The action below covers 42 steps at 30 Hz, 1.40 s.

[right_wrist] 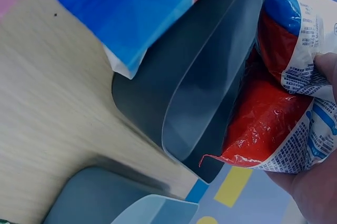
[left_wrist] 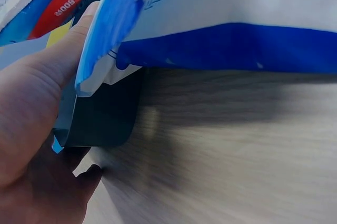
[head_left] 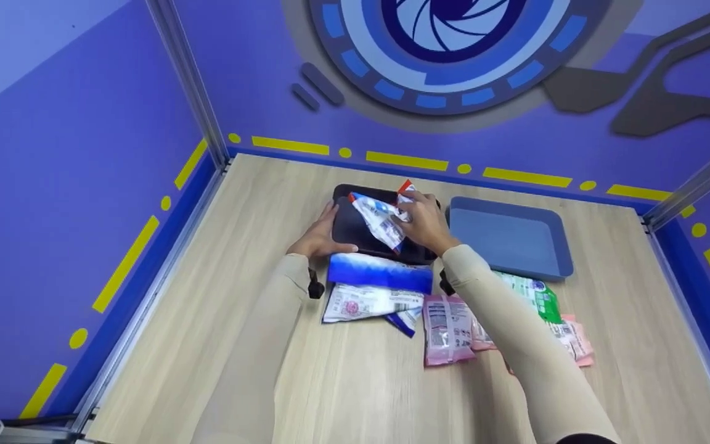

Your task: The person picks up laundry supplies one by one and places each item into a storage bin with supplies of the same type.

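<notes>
A wood-grain bench (head_left: 219, 265) carries everything. On it, at the far side, the blue-grey tray (head_left: 503, 240) sits right beside the smaller-looking dark tray (head_left: 349, 225). A blue-and-white bag (head_left: 379, 274) lies just in front of the dark tray; to its right are pink packets (head_left: 447, 333) and a green-and-white packet (head_left: 546, 302), partly hidden by the right forearm. The red, white and blue packet (head_left: 381, 223) is over the dark tray, its middle bunched in the right hand (head_left: 423, 222) — a narrow grip, thumb and fingers pinching the crinkled film. The left hand (head_left: 318, 237) has a wider grip — fingers against the dark tray's left side, thumb along its near edge.
</notes>
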### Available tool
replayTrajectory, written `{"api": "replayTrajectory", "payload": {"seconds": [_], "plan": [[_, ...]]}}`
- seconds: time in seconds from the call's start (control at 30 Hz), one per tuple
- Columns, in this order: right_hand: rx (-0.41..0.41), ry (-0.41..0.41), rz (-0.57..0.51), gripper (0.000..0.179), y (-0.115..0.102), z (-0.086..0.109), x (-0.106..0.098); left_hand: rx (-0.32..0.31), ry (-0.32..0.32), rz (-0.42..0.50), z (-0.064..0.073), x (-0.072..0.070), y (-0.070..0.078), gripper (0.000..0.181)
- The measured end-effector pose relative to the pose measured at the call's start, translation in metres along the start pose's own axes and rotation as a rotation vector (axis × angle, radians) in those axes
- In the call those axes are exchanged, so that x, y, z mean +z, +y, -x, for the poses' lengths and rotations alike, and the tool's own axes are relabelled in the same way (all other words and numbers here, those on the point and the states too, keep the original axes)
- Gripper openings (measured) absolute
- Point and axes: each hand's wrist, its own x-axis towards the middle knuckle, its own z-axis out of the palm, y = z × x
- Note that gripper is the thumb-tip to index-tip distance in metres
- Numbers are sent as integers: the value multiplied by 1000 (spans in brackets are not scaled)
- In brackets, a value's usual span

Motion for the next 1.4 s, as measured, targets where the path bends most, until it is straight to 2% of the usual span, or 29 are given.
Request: {"api": "replayTrajectory", "payload": {"seconds": [0.2,0.47,0.77,1.0,1.2,1.4], "plan": [[-24,-6,6,22,2,-2,3,16,7,-4,-2,0,3,123],[95,-65,25,25,1,-2,6,7,8,-4,-2,1,3,124],[50,-101,37,25,4,-11,9,16,8,-11,-1,0,4,123],[145,-180,22,30,0,-17,6,-5,0,-13,-1,-1,3,123],[174,-225,13,30,-3,-20,6,8,13,-18,0,-1,2,122],[220,-269,65,37,-10,-23,4,9,18,-9,1,0,0,121]]}}
